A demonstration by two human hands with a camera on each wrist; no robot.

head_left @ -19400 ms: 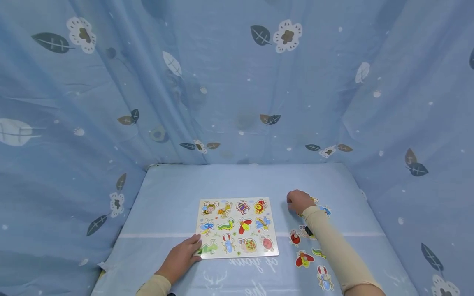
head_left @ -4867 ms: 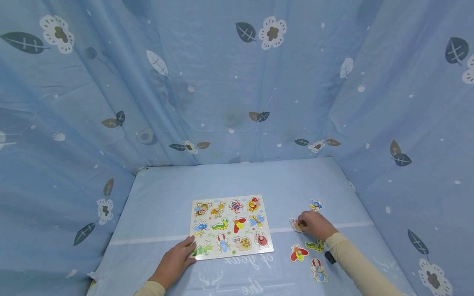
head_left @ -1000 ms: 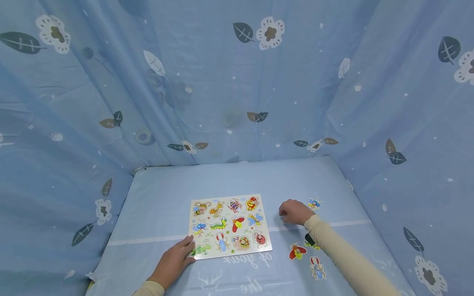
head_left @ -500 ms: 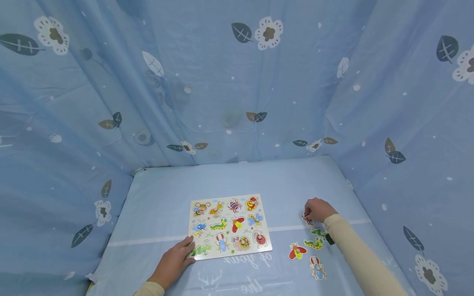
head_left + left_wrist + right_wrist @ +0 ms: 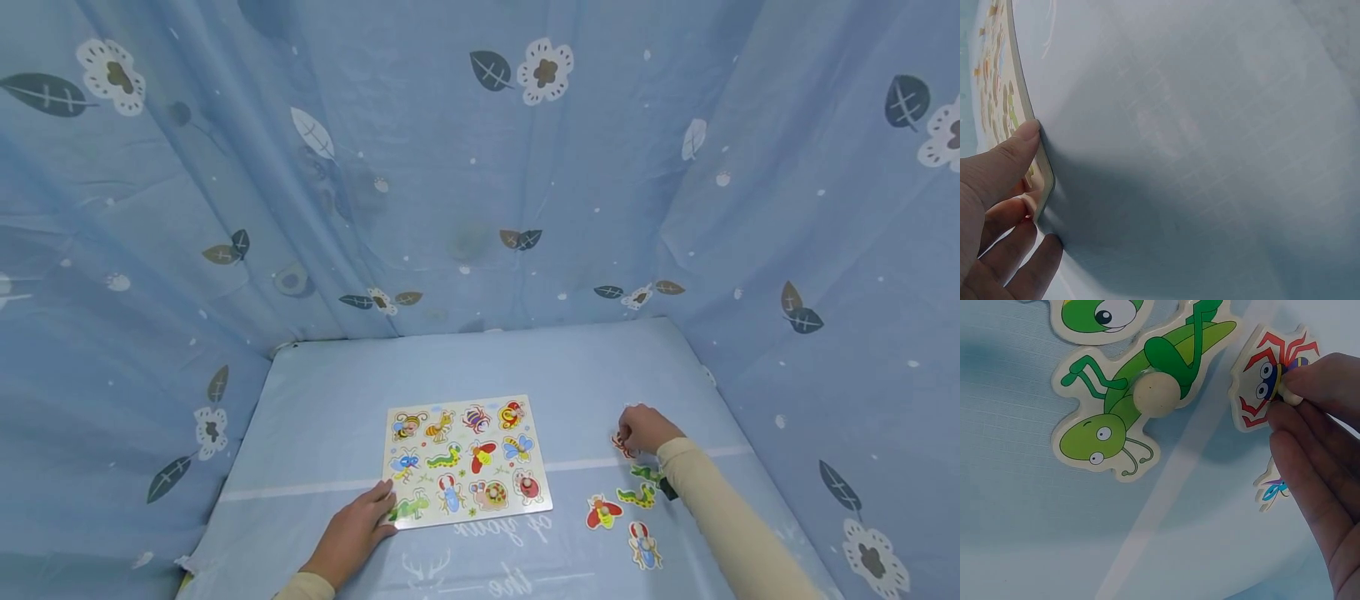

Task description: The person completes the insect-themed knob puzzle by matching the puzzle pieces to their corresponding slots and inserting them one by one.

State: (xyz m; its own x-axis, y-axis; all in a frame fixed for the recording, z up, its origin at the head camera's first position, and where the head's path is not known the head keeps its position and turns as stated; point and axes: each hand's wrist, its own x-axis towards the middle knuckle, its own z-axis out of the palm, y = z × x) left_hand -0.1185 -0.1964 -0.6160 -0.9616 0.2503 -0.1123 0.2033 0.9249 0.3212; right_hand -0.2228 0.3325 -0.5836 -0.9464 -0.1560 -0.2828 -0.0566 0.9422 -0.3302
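The spider piece [image 5: 1252, 384] is pinched by the right hand [image 5: 648, 428] near the grasshopper piece [image 5: 1155, 394], and the puzzle board [image 5: 465, 460] is gripped by the left hand [image 5: 356, 527].

The left hand [image 5: 988, 181] grips a corner of the thin board [image 5: 1002, 75], thumb against its edge; beside the board stretches the pale blue counter [image 5: 1222, 125], shadowed near that gripped corner.

The red-legged spider-shaped wooden piece [image 5: 1263, 389] and the green grasshopper-shaped wooden piece [image 5: 1175, 365] have smooth, glossy faces, the latter's round pale wooden knob [image 5: 1157, 395] is matt, the cream rectangular wooden board [image 5: 510, 505] is smooth-edged, the light-blue tablecloth [image 5: 1016, 494] finely woven, and the distant blue leaf-print curtain [image 5: 420, 167] probably cloth.
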